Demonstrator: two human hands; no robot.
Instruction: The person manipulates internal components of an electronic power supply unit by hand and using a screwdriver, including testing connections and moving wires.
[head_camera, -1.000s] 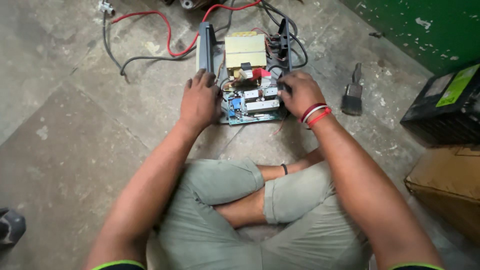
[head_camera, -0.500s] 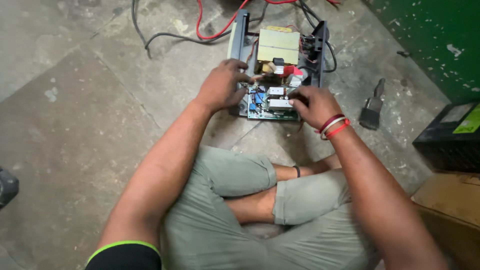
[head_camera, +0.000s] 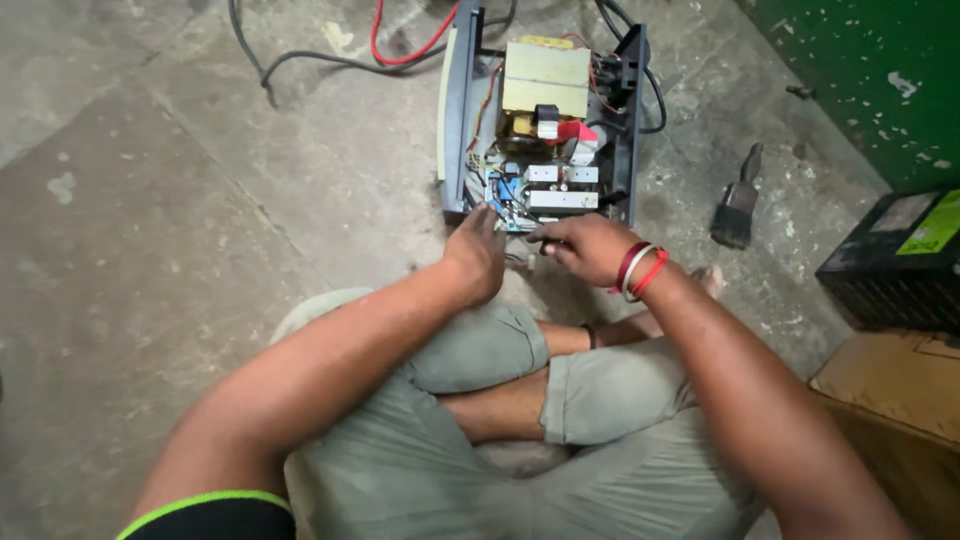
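Leftmost, bare concrete floor (head_camera: 150, 250), stained and cracked, with a black cable (head_camera: 300, 62) and a red cable (head_camera: 400, 50) running across it toward the open electrical unit (head_camera: 452, 110). The person sits cross-legged on the floor, with the unit just beyond the knees and its cover off. Inside are a yellow-wrapped transformer (head_camera: 545, 78) at the far end and a circuit board (head_camera: 545, 190) at the near end. The left hand (head_camera: 478, 255) rests at the near-left corner of the unit, fingertips touching the board's edge, its grip loose and spread, closed on nothing. Just beside it, the right hand (head_camera: 585, 245) (red and white bands at the wrist) hovers over the near edge of the board, knuckles up and fingers curled under. Whether that grip is pinched on something small I cannot tell, as the fingertips are hidden. Judging by the pose, the work in hand is fine fingertip work at the board's front edge, the left hand steadying while the right hand picks. Anything further there calls for a light, precise touch among crowded parts and thin wires. Further right a paint brush (head_camera: 738, 205) lies on the floor, well apart. Past it stand a black box (head_camera: 885, 265) and a cardboard box (head_camera: 890, 375), below a green wall (head_camera: 870, 70).
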